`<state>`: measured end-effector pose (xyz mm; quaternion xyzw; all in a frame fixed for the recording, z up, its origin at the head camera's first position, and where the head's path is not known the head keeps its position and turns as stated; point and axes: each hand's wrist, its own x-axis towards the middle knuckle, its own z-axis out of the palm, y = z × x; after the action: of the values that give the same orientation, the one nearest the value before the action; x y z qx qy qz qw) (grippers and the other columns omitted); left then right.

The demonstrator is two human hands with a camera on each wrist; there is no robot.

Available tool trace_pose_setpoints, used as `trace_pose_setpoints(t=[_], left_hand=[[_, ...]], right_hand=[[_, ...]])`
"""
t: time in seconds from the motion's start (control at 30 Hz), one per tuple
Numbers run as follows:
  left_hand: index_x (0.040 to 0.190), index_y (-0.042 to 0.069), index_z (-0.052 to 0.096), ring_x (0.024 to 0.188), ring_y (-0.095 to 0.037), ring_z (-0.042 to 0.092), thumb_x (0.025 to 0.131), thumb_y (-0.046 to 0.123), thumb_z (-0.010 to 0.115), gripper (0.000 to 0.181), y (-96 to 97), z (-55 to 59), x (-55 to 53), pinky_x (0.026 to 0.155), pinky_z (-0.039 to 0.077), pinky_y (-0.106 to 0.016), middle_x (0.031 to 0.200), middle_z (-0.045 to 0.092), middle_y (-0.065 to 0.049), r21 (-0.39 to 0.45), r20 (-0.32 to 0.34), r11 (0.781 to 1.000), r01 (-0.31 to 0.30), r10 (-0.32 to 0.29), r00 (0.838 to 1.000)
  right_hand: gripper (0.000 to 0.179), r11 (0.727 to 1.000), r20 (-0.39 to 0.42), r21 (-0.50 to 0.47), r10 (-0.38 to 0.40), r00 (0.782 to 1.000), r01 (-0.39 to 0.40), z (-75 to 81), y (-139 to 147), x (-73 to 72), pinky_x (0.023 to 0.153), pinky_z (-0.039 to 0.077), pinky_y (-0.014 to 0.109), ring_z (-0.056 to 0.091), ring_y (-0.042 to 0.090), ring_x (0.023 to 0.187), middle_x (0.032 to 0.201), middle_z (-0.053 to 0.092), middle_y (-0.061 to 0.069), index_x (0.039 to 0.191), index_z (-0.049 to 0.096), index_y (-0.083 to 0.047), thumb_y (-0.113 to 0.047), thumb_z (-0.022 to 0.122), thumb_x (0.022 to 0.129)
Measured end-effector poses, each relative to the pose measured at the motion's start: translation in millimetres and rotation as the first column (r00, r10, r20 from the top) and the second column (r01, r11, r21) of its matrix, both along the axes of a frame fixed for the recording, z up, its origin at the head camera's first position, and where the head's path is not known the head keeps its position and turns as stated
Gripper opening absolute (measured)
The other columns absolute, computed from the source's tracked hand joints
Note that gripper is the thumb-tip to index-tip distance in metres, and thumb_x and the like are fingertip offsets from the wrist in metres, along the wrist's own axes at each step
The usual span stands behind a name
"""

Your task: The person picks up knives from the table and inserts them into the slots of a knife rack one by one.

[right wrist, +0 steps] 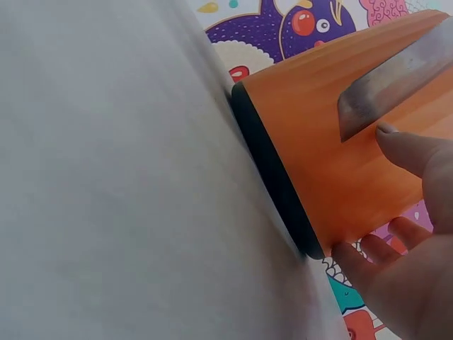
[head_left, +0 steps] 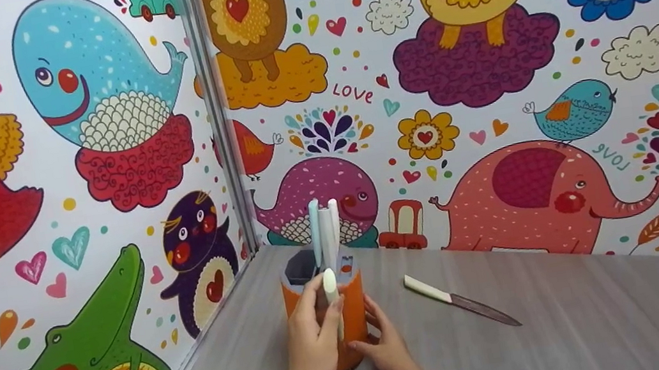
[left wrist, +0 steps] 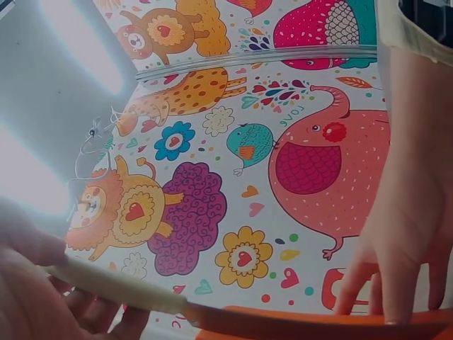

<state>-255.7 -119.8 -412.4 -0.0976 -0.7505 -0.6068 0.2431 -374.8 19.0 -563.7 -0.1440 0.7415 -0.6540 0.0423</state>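
An orange knife block (head_left: 355, 310) with a dark base stands upright on the table. My left hand (head_left: 312, 336) grips a knife by its pale handle (head_left: 330, 283), on the near side of the block. Its blade (right wrist: 389, 85) points down along the outer wall, ending in a squared-off tip in the right wrist view. My right hand (head_left: 387, 341) holds the block low on its right side, thumb in front and fingers round the side. Light blue (head_left: 315, 232) and white handles (head_left: 334, 216) stick up from the block's top.
Right of the block, another knife (head_left: 441, 292) with a cream handle lies on the grey table (head_left: 558, 346), its tip pointing right and towards me. Walls printed with cartoon animals (head_left: 317, 96) border the table at the left and back.
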Motion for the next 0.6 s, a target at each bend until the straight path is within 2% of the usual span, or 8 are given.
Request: trace_pose_setpoints(t=[0.2, 0.33, 0.6], left_hand=[[0.147, 0.0, 0.054, 0.116, -0.03, 0.071, 0.109, 0.013, 0.06, 0.04, -2.9, 5.6, 5.7, 0.108, 0.057, -0.041, 0.136, 0.068, -0.022, 0.006, 0.008, 0.999, -0.036, 0.035, 0.999], [0.147, 0.001, 0.054, 0.121, -0.031, 0.071, 0.109, 0.013, 0.059, 0.04, -5.5, 9.5, 9.4, 0.111, 0.054, -0.044, 0.136, 0.07, -0.019, 0.009, -0.024, 0.999, -0.052, 0.052, 0.998], [0.15, -0.003, 0.05, 0.125, -0.032, 0.069, 0.109, 0.009, 0.057, 0.043, -11.9, 19.0, 18.4, 0.115, 0.05, -0.04, 0.134, 0.07, -0.017, 0.059, -0.075, 0.997, -0.052, 0.057, 0.996]], right_hand=[[0.1, 1.0, 0.011, 0.024, -0.02, 1.0, 0.02, 1.2, -0.8, -0.1, 0.12, 0.04, 0.068, 0.04, 0.049, 0.153, 0.17, 0.037, 0.021, 0.169, 0.03, -0.018, -0.022, 0.088, 0.088], [0.101, 1.0, 0.025, 0.021, -0.013, 1.0, 0.013, 2.0, 0.4, 0.1, 0.121, 0.038, 0.068, 0.039, 0.049, 0.153, 0.17, 0.037, 0.021, 0.169, 0.028, -0.018, -0.023, 0.088, 0.088], [0.104, 1.0, 0.05, 0.019, -0.002, 0.999, 0.001, -0.9, 1.1, -1.8, 0.122, 0.038, 0.067, 0.04, 0.046, 0.154, 0.17, 0.038, 0.019, 0.169, 0.029, -0.02, -0.034, 0.089, 0.085]])
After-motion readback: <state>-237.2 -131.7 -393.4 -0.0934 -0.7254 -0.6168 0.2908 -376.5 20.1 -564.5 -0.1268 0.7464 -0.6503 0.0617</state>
